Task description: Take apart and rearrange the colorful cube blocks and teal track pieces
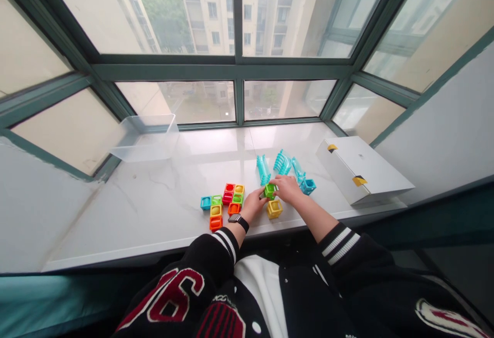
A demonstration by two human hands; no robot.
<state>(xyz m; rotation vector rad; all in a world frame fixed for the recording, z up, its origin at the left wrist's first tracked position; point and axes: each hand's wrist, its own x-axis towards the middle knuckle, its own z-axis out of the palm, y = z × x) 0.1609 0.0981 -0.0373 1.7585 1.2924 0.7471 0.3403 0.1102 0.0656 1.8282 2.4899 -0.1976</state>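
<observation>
Green block [270, 191] between both hands, above or on the counter [165, 189], cannot tell which; yellow block [275, 209] just nearer the body. Left hand [253, 206] at its left side, right hand [287, 190] at its right and top, fingers of both nearly closed, pinching it; exact contact partly hidden. Risks, my guess: uneven push from the two sides could twist the block loose and into the yellow one. Blue tracks [263, 170] lie close past the knuckles; a wide sweep might scatter them. Block cluster [228, 195] near left wrist, could be nudged apart
</observation>
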